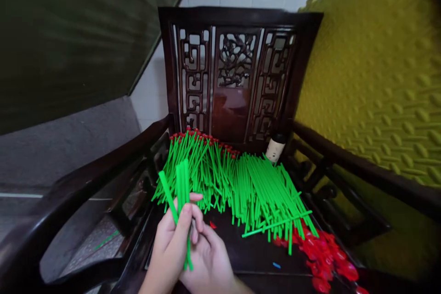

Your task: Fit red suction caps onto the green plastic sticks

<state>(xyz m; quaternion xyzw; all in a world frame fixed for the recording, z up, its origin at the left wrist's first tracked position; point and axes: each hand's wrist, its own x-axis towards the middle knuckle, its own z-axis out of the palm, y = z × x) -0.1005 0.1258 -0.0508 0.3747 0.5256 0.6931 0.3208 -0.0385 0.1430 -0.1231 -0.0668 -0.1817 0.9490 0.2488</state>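
Observation:
My left hand (pixel 168 234) is closed around a small bundle of green plastic sticks (pixel 182 183), its thumb pressed across them. One stick leans apart to the left of the bundle. My right hand (pixel 212 257) is against the left one, fingers curled in at the bundle's lower part, and the lower stick ends pass in front of its palm. Partly overlapping fingers hide some of the grip. Beyond the hands lies a pile of green sticks with red heads (pixel 203 161). To its right is a heap of green sticks (pixel 268 188) with no red heads visible.
Everything lies on a dark carved wooden chair (pixel 230 115) with armrests on both sides. Red plastic pieces (pixel 325 257) are heaped at the seat's front right. A pale container with a black lid (pixel 274 148) stands at the back right. A yellow foam mat (pixel 379 87) rises at right.

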